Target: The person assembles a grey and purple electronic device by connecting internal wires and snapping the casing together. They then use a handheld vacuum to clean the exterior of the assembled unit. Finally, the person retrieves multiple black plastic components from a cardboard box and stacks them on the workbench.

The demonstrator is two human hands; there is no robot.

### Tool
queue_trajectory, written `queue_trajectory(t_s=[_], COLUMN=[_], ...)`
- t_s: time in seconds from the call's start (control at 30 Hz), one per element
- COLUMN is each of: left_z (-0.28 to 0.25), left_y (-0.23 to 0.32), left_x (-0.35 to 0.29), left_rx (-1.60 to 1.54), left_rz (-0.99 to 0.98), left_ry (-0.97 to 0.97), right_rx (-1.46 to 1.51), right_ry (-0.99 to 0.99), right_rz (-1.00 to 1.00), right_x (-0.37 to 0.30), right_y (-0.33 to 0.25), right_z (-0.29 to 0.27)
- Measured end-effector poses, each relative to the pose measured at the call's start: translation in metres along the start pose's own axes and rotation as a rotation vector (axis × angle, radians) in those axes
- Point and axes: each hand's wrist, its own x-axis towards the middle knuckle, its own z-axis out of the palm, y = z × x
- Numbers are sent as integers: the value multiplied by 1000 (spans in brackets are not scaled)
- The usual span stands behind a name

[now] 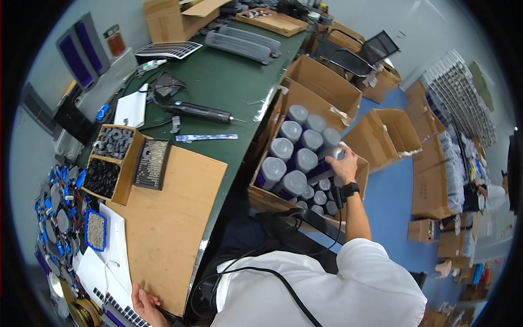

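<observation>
At the right, my right hand point(344, 163) reaches into a cardboard box point(269, 199) packed with upright cylinders that have translucent grey ends. Its fingers close round the end of a purple cylinder with a grey end point(320, 171), which leans among the others. Beside it stand more grey-ended cylinders point(306, 159), and smaller-looking grey round ends lie lower in the box. My left hand point(145, 304) is at the lower left by the corner of a brown board point(169, 229), fingers loosely bent and apart, with nothing visible in them. Part of that hand is cut off by the picture edge.
On the green table point(234, 92) lie an electric screwdriver point(201, 111), a tray of screws point(151, 163), a divided box of small parts point(113, 158) and a blue basket point(96, 230). Wired parts point(57, 212) heap at the left. Another open carton point(381, 139) stands beyond the box.
</observation>
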Motion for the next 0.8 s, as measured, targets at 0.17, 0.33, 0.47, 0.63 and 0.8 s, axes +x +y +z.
queue_trajectory(t_s=[0.17, 0.33, 0.47, 0.63, 0.8], left_z=[11, 19, 27, 31, 29], left_y=[-3, 14, 22, 18, 19], left_x=[0, -7, -5, -13, -23], left_rx=[-23, -13, -8, 7, -79], left_rz=[6, -13, -72, -26, 9], left_ry=[48, 96, 147, 224, 298], right_rx=[64, -214, 423, 333, -279], right_ry=[-191, -242, -472, 5, 194], right_rz=[-67, -407, -741, -979, -706], right_x=[13, 26, 33, 126, 208], right_y=[44, -68, -227, -358, -375], right_z=[61, 21, -3, 80, 180])
